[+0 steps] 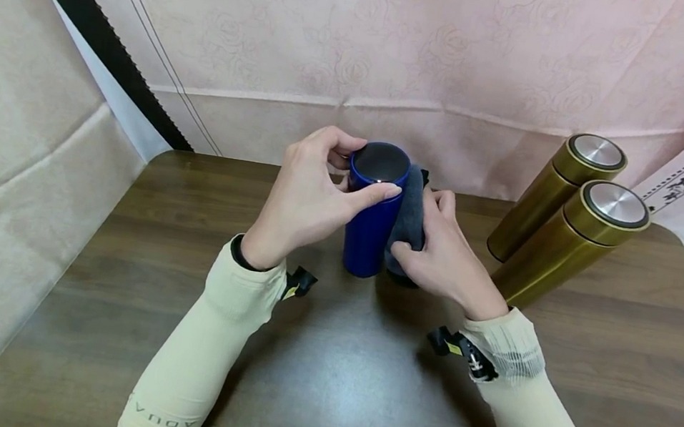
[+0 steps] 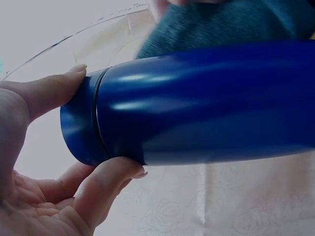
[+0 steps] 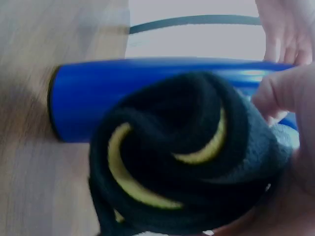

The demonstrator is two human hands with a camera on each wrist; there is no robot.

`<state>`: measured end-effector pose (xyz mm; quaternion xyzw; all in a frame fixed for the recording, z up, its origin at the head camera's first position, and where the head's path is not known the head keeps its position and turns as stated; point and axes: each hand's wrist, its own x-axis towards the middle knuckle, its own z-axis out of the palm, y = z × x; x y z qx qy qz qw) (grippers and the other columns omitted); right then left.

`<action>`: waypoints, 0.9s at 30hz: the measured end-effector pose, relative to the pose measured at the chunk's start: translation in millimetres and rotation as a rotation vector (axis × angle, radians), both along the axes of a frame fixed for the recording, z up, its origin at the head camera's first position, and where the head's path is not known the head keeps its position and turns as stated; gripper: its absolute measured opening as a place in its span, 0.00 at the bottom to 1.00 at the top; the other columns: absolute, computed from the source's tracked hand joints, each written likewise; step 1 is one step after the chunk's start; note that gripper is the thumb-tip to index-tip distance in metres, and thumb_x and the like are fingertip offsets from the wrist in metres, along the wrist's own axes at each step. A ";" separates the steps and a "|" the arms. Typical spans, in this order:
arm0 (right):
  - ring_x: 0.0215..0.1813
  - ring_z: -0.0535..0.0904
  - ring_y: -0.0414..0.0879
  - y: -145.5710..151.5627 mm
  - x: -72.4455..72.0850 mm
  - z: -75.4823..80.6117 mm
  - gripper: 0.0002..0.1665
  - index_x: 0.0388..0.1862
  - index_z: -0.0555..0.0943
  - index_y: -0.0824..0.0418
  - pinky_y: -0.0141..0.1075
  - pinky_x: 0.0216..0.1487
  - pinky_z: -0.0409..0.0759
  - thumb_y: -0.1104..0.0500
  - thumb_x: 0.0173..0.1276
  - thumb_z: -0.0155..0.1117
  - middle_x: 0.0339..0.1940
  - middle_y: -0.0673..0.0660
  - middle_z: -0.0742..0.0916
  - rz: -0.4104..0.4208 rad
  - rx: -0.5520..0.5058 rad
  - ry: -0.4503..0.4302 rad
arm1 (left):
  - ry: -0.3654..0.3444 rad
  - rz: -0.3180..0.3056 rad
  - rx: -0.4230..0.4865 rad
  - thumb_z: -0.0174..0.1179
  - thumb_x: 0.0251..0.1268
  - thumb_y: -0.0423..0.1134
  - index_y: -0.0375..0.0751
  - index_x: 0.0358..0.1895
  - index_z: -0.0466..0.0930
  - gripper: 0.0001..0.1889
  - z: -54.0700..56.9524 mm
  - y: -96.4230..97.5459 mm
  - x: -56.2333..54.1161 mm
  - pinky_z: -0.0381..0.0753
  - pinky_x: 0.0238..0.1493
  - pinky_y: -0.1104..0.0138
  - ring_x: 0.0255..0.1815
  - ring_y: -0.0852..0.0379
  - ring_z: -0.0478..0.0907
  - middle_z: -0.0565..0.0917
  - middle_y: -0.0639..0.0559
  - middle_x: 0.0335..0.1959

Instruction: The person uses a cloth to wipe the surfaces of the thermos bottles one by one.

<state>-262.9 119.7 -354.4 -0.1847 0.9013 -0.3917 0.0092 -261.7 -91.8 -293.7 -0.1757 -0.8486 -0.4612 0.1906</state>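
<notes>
A blue thermos (image 1: pixel 368 242) with a dark top stands upright on the table. My left hand (image 1: pixel 311 202) grips it round its lid end, thumb on the near side and fingers behind. The left wrist view shows the blue lid (image 2: pixel 78 120) and the seam under it between thumb and fingers. My right hand (image 1: pixel 449 260) holds a dark grey-blue cloth (image 1: pixel 411 212) close against the thermos's right side. In the right wrist view this rolled cloth (image 3: pixel 162 115) has yellow bands in its folds and hides part of the thermos body.
Two gold thermoses with silver-topped lids stand to the right, a rear one (image 1: pixel 534 203) and a nearer one (image 1: pixel 570 251), close beside my right hand. The brown wooden table (image 1: pixel 351 388) ends at the back against a pale pink patterned cloth backdrop (image 1: pixel 402 48).
</notes>
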 end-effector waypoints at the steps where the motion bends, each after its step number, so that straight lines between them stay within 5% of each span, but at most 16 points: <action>1: 0.57 0.70 0.54 -0.1 -3.0 -1.8 0.42 0.77 0.59 0.49 0.48 0.55 0.74 0.60 0.64 0.59 0.60 0.60 0.64 0.012 0.008 -0.016 | 0.001 0.000 -0.002 0.81 0.48 0.50 0.38 0.52 0.81 0.31 0.0 -0.2 -0.2 0.86 0.43 0.66 0.39 0.58 0.86 0.86 0.49 0.49; 6: 0.52 0.70 0.53 -3.0 -17.2 -15.9 0.43 0.80 0.55 0.47 0.45 0.50 0.75 0.58 0.67 0.58 0.56 0.59 0.68 0.068 0.106 -0.095 | 0.013 0.001 -0.015 0.81 0.49 0.50 0.37 0.52 0.81 0.30 -0.5 -1.4 -0.9 0.86 0.45 0.64 0.40 0.56 0.85 0.85 0.47 0.50; 11: 0.55 0.74 0.54 -5.5 -26.1 -32.0 0.48 0.84 0.48 0.52 0.47 0.56 0.76 0.55 0.70 0.56 0.64 0.61 0.69 0.121 0.235 -0.202 | 0.010 0.001 -0.021 0.81 0.49 0.50 0.37 0.53 0.81 0.31 -0.9 -0.6 -1.1 0.85 0.46 0.65 0.41 0.56 0.84 0.85 0.46 0.51; 17: 0.58 0.76 0.51 -7.3 -27.9 -39.3 0.42 0.81 0.55 0.55 0.49 0.65 0.74 0.57 0.72 0.57 0.70 0.58 0.77 0.149 0.204 -0.258 | -0.012 -0.012 -0.006 0.80 0.50 0.50 0.37 0.54 0.80 0.31 -1.3 -2.2 -1.3 0.85 0.48 0.65 0.43 0.56 0.83 0.85 0.47 0.53; 21: 0.53 0.77 0.50 -1.2 -25.7 -31.1 0.36 0.78 0.60 0.53 0.46 0.56 0.75 0.55 0.74 0.57 0.61 0.55 0.81 0.138 0.220 -0.276 | -0.023 -0.019 0.006 0.80 0.50 0.49 0.37 0.55 0.80 0.31 -1.7 -3.3 -1.4 0.85 0.49 0.64 0.43 0.56 0.83 0.85 0.46 0.53; 27: 0.48 0.78 0.51 17.1 -15.2 5.7 0.37 0.78 0.63 0.52 0.44 0.48 0.76 0.53 0.71 0.59 0.56 0.57 0.82 0.113 0.257 -0.154 | -0.023 -0.022 0.006 0.80 0.50 0.49 0.37 0.56 0.80 0.32 0.1 -2.6 -0.7 0.87 0.49 0.62 0.43 0.56 0.85 0.85 0.45 0.51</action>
